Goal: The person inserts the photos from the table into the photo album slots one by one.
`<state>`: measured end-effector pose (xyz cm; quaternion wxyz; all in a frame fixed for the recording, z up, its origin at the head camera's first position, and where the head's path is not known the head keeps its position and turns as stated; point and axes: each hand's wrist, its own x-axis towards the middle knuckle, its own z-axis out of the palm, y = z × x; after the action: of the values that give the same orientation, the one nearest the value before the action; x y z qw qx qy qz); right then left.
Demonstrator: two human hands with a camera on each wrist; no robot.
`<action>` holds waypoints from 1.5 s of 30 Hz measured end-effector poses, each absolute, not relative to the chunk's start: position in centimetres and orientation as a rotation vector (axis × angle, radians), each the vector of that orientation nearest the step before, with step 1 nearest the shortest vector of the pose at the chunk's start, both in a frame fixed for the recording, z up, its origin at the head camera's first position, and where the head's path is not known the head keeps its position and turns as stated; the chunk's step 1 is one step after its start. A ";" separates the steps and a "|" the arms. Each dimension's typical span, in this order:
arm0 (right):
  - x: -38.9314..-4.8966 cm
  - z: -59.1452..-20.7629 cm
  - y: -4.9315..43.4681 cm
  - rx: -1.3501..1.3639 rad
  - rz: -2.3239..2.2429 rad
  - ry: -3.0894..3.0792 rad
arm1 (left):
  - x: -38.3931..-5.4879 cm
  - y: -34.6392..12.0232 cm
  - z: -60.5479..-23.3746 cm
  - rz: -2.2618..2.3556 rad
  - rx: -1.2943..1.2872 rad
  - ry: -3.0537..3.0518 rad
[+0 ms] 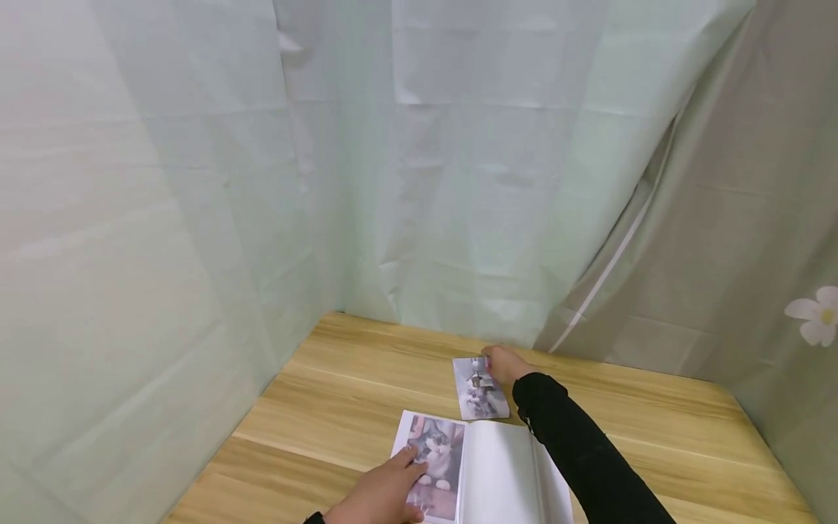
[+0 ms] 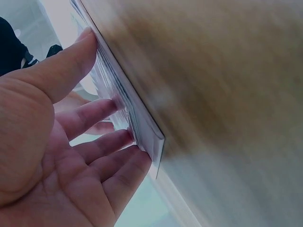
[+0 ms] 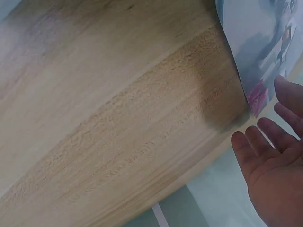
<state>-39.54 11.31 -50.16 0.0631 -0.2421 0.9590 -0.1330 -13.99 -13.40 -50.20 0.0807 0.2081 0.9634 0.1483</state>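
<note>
An open photo album [image 1: 503,466] with white pages lies at the near side of the wooden table. Its left page carries a cat picture [image 1: 437,455]. My left hand [image 1: 386,489] rests on that page, and the left wrist view shows its spread fingers touching the album's page edges [image 2: 124,94]. Just beyond the album is a loose photo print [image 1: 476,400] of a grey and white cat. My right hand [image 1: 504,364] is at the print's far right corner. In the right wrist view its fingers [image 3: 272,135] are loosely extended around the corner, thumb close to the print.
The wood-grain tabletop [image 1: 327,393] extends to both sides of the album. Pale curtains [image 1: 471,182] hang along the back and left edges. A grey-brown curtain [image 1: 707,240] with a white flower print [image 1: 818,316] hangs at the right.
</note>
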 end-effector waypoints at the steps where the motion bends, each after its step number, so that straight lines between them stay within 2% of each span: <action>1: -39.5 -50.2 11.3 -0.730 -0.399 2.888 | -14.0 -13.4 -50.2 0.440 0.621 2.881; 24: -39.6 -50.3 11.6 -0.783 -0.508 2.985 | -14.0 -14.0 -50.4 0.418 0.712 2.944; 31: -39.5 -49.1 12.3 -0.745 -0.722 2.961 | -14.3 -14.3 -50.1 0.461 0.696 2.915; 45: -37.9 -46.9 13.8 -0.839 -0.946 2.989 | -14.9 -14.0 -49.3 0.472 0.751 2.971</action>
<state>-37.95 13.83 -46.88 -0.0519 -0.2581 0.9198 -0.2910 -14.85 -14.03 -49.29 0.0208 0.2421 0.9580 0.1522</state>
